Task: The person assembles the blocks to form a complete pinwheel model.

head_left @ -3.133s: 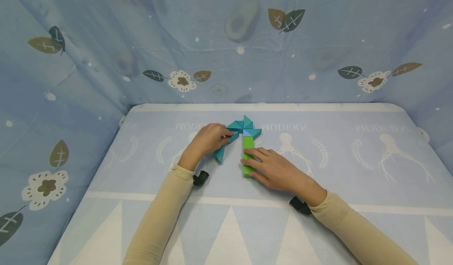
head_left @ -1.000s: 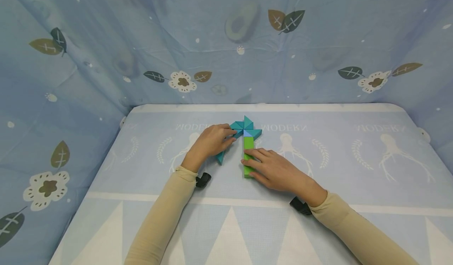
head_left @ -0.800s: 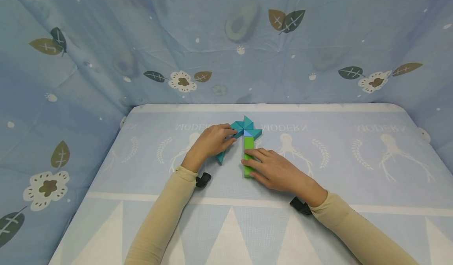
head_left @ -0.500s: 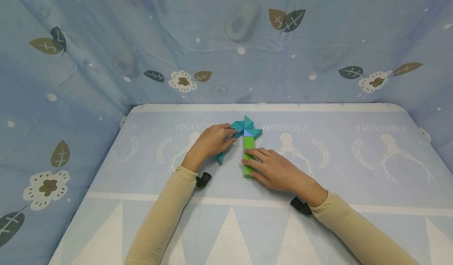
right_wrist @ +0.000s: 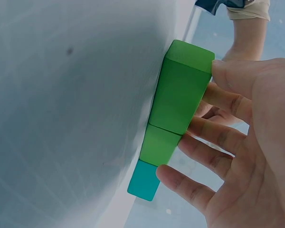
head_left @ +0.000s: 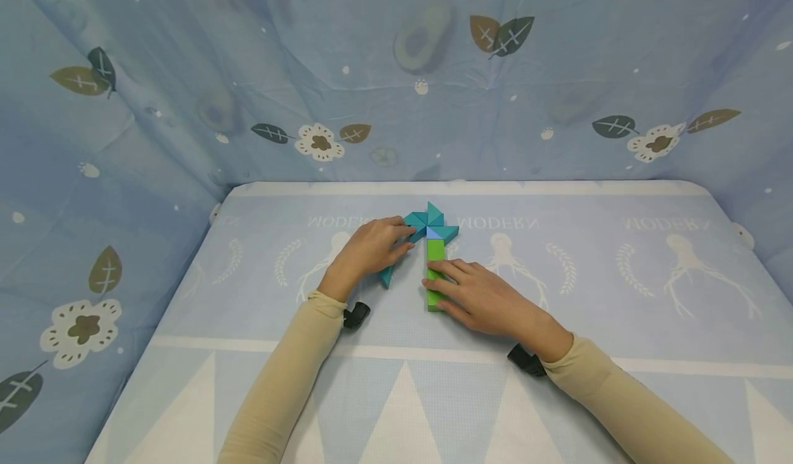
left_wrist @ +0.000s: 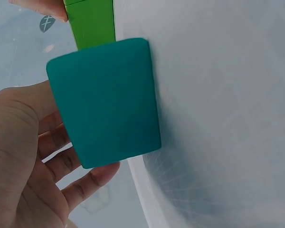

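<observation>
Teal triangular blocks [head_left: 436, 214] form a pinwheel shape, with a light-blue triangle [head_left: 432, 233] at its centre. A column of green blocks [head_left: 436, 249] runs toward the person from it. My left hand [head_left: 369, 245] pinches a teal triangular block [head_left: 416, 235] at the pinwheel's left side, its tip right at the other pieces. My right hand [head_left: 480, 295] rests on the green column, fingers fairly straight across it and thumb at the near end. In the left wrist view, a large teal block [left_wrist: 104, 102] hides my left fingertips.
Another teal triangular block [head_left: 386, 277] lies partly under my left hand. The blocks sit on a patterned pale-blue tabletop [head_left: 595, 299]. A printed blue curtain [head_left: 533, 92] hangs behind the table's far edge.
Since about three seconds ago, my left hand has moved slightly right, bringing the pinched teal block against the pinwheel. Over the last second both hands have stayed still.
</observation>
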### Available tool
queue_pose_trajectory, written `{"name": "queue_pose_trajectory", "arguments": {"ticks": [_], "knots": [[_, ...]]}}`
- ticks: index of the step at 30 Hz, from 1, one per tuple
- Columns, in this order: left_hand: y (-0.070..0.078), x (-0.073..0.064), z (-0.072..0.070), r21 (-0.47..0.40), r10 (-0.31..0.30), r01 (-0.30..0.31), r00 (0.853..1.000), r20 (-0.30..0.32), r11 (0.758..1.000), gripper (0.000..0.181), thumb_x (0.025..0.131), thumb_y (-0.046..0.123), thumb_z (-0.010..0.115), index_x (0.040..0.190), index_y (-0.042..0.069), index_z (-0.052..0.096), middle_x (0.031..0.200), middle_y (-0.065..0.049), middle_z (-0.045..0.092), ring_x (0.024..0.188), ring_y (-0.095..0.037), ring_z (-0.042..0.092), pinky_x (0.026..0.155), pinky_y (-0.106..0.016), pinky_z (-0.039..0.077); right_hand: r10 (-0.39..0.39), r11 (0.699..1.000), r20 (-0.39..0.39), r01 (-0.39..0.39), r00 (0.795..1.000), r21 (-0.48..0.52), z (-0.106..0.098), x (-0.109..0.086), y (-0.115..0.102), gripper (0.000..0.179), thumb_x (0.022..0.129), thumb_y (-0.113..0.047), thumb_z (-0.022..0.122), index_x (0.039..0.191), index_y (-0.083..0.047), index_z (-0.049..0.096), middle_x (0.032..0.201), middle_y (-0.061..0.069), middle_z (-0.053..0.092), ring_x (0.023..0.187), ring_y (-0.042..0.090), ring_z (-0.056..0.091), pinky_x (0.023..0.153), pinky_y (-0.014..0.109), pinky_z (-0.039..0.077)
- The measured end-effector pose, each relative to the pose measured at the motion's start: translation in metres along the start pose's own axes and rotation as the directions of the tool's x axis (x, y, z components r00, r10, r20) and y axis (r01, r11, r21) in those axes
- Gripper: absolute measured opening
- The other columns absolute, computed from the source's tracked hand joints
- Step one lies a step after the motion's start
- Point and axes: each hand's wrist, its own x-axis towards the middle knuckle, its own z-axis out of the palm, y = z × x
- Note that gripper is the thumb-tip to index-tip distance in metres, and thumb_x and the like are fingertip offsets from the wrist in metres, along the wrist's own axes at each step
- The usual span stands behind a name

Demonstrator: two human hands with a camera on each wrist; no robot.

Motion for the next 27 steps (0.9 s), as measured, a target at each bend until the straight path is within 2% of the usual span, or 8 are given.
{"name": "queue_pose_trajectory", "arguments": {"ticks": [13, 19, 27], "knots": [[0.0012, 0.0001, 0.0003, 0.005, 0.006, -0.006, 1.0, -0.01, 1.0, 0.035, 0.094, 0.025, 0.068, 0.125, 0.01, 0.069, 0.112, -0.006, 0.068, 0.09, -0.018, 0.067, 0.08, -0.034, 0.056, 0.013, 1.0, 0.018, -0.013, 1.0, 0.001, -0.0004, -0.0006, 0.0005, 0.039, 0.098, -0.031, 0.06, 0.135, -0.019, 0.06, 0.145, 0.008, 0.049, 0.131, 0.026, 0.049, 0.098, 0.046, 0.049], [0.0012, -0.0012, -0.0001, 0.004, 0.001, -0.001, 1.0, -0.002, 1.0, 0.036, 0.094, 0.026, 0.067, 0.126, 0.01, 0.068, 0.109, -0.006, 0.068, 0.084, -0.017, 0.065, 0.075, -0.033, 0.055, 0.016, 1.0, 0.024, -0.016, 1.0, 0.005, -0.0006, -0.0005, 0.0001, 0.039, 0.098, -0.031, 0.06, 0.135, -0.018, 0.06, 0.145, 0.008, 0.048, 0.131, 0.027, 0.049, 0.098, 0.046, 0.049], [0.0016, -0.0014, -0.0006, -0.001, -0.019, 0.019, 1.0, 0.005, 1.0, 0.036, 0.095, 0.027, 0.066, 0.127, 0.012, 0.067, 0.115, -0.007, 0.069, 0.093, -0.02, 0.067, 0.082, -0.036, 0.056, 0.001, 1.0, 0.009, -0.001, 1.0, 0.01, -0.0009, -0.0013, -0.0004, 0.04, 0.097, -0.03, 0.062, 0.135, -0.017, 0.06, 0.145, 0.009, 0.049, 0.13, 0.029, 0.05, 0.097, 0.048, 0.049]]}}
